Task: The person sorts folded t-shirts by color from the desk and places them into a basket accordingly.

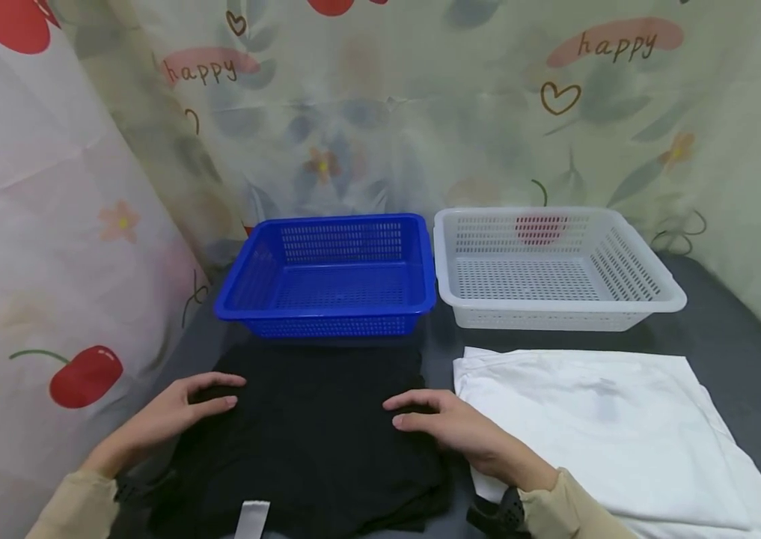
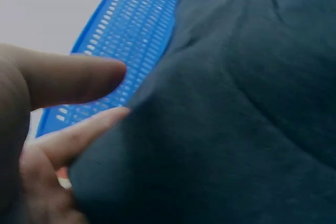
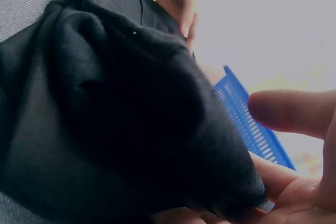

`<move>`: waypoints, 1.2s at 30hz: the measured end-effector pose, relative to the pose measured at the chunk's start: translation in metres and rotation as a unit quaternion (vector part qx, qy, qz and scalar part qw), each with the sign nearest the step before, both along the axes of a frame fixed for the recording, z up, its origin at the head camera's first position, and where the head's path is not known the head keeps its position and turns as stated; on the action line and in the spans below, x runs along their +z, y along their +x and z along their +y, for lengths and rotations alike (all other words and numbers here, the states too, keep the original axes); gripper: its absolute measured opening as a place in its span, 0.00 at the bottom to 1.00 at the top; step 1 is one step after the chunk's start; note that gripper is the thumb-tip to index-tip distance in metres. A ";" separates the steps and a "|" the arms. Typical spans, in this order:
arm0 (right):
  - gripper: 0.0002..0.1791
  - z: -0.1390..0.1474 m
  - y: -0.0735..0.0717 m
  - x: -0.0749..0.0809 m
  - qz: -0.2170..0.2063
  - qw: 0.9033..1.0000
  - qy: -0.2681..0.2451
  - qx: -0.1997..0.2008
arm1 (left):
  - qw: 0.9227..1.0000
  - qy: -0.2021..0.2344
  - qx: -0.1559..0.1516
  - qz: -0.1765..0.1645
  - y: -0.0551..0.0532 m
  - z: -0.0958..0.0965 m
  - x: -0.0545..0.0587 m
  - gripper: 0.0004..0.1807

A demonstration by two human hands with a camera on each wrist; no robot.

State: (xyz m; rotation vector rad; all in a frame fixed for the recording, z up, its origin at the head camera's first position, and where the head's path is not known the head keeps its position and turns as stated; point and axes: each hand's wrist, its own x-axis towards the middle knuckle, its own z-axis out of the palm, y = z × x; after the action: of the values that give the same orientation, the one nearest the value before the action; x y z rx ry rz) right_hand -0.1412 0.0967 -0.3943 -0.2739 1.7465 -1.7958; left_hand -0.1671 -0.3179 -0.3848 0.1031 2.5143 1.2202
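Observation:
A folded black garment [image 1: 319,434] with a white tag [image 1: 252,518] at its near edge lies on the dark table. My left hand [image 1: 154,423] is at its left side, thumb and index finger apart. At the garment's right side is my right hand [image 1: 471,434], its thumb also lifted away from the fingers. The right wrist view shows fingers [image 3: 281,179] against and partly beneath the black cloth [image 3: 131,129], while the thumb stays off it. In the left wrist view a finger [image 2: 79,135] touches the cloth edge; other fingers are partly hidden.
Behind the garment stands a blue plastic basket [image 1: 333,310], with a white basket [image 1: 569,305] beside it on the right. A folded white garment [image 1: 596,442] lies to the right of my right hand. Patterned curtains [image 1: 380,112] hang around the table.

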 end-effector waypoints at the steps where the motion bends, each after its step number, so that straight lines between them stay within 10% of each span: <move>1: 0.23 -0.001 0.001 0.000 -0.004 1.000 -0.002 -0.001 | 1.000 -0.005 0.001 0.006 0.001 0.000 0.000 0.30; 19: 0.25 0.002 -0.001 0.040 0.067 0.996 0.001 0.057 | 0.983 -0.101 -0.031 0.148 0.003 0.011 0.014 0.31; 26: 0.20 0.009 -0.008 0.036 0.127 0.983 0.127 0.032 | 0.989 -0.070 -0.057 0.114 -0.010 0.004 0.001 0.30; 36: 0.18 0.010 -0.029 0.019 0.111 0.978 0.178 -0.012 | 0.999 0.013 -0.027 0.011 -0.033 0.004 -0.004 0.28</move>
State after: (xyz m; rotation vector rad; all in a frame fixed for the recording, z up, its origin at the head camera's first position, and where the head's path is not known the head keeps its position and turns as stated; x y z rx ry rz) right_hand -0.1699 0.1069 -0.3756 -0.3140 2.1972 -1.4756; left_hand -0.1997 -0.3143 -0.3890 0.1903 2.4973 1.2374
